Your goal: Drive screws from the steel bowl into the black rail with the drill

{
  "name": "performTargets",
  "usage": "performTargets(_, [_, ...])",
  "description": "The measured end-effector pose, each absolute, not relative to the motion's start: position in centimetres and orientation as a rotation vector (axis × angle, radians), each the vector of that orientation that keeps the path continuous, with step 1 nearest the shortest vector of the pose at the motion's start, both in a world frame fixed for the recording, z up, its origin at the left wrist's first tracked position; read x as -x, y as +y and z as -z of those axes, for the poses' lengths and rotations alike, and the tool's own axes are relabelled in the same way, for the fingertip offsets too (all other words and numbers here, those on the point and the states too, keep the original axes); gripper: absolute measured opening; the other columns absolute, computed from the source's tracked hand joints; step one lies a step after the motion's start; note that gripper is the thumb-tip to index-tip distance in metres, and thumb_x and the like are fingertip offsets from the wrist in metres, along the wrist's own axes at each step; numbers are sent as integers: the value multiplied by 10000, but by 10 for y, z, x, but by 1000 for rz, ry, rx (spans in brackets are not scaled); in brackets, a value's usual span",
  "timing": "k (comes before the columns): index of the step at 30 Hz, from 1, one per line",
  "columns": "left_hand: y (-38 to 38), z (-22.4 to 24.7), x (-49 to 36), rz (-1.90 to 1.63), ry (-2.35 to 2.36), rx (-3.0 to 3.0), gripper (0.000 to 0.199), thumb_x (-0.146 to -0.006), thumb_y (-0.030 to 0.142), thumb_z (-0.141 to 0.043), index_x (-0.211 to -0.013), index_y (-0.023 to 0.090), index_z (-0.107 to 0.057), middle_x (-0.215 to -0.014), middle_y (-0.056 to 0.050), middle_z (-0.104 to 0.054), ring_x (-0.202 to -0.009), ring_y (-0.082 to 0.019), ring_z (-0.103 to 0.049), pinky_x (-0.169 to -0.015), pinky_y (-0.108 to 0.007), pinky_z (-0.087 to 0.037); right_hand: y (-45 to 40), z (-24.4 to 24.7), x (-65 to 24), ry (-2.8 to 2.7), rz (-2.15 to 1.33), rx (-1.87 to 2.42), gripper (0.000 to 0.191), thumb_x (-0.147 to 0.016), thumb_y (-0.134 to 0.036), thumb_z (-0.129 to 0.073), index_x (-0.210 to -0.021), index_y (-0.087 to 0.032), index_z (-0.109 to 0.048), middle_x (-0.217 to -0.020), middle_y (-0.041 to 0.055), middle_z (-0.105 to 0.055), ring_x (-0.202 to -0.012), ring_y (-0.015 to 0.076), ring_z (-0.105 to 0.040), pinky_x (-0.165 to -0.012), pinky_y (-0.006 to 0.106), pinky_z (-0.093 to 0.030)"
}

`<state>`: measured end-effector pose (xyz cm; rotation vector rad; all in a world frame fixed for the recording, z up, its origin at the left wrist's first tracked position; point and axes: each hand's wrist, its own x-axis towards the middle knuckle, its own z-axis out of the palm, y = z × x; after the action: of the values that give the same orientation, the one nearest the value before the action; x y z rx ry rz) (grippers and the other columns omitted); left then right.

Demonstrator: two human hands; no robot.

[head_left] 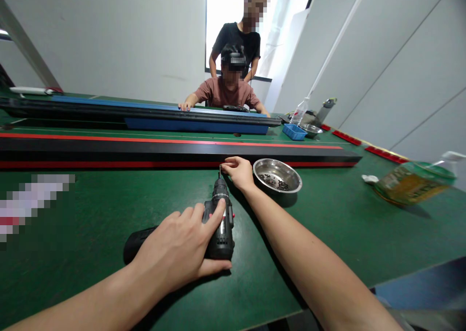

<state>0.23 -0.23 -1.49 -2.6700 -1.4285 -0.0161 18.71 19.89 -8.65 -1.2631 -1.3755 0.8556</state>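
Note:
A black cordless drill (223, 229) lies on its side on the green table, its bit pointing away from me at a long black bar with red stripes (163, 150). My left hand (182, 243) is closed over the drill's body, thumb and fingers pressed along it. At the tip of the bit, against the bar's near side, my right hand (238, 173) pinches with thumb and fingertips. What sits between those fingertips is too small to make out. Just right of that hand stands a round metal bowl (260, 168) with many small dark screws (273, 181) in it.
Across the green table (327, 234), a seated person (227, 91) rests a hand on a long blue and black bar (156, 111); another person (236, 42) stands behind. A blue basket (294, 133) is at back right. A plastic tub with a green rim (415, 183) stands at right.

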Motion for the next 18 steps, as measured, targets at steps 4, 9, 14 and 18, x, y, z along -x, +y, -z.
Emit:
performTargets(4, [-2,15,-1,12,-1416,2683,985,-845,816,-455,-1618,234,-271,-1115,-143,-638,-926,-320,-663,-793,-447,-554,201,87,-188,-1370,-888,1211,203,-780,-135,-755,-980,-127,-719,-901,104,-800,-855,210,-781,-788,320,-634])
performTargets(9, [-1,16,-1,17,-1428,2684,999,-835,819,-470,-1623,242,-257,-1121,-141,-637,-936,-324,-661,-806,-458,-555,203,90,-190,-1385,-898,1168,212,-767,-142,-774,-972,-130,-724,-891,101,-798,-868,217,-780,-823,349,-631])
performTargets(14, [-1,16,-1,15,-1430,2677,1006,-827,823,-478,-1622,247,-259,-1117,-138,-640,-932,-324,-666,-804,-456,-557,201,87,-188,-1355,-942,1129,205,-791,-156,-753,-988,-116,-714,-879,111,-791,-813,207,-772,-786,344,-631])
performTargets(18, [-1,16,-1,24,-1422,2673,998,-832,818,-478,-1619,241,-268,-1114,-140,-640,-923,-323,-667,-799,-459,-563,197,82,-185,-1326,-981,1111,177,-823,-140,-697,-998,-112,-702,-866,114,-786,-777,193,-765,-736,311,-622])
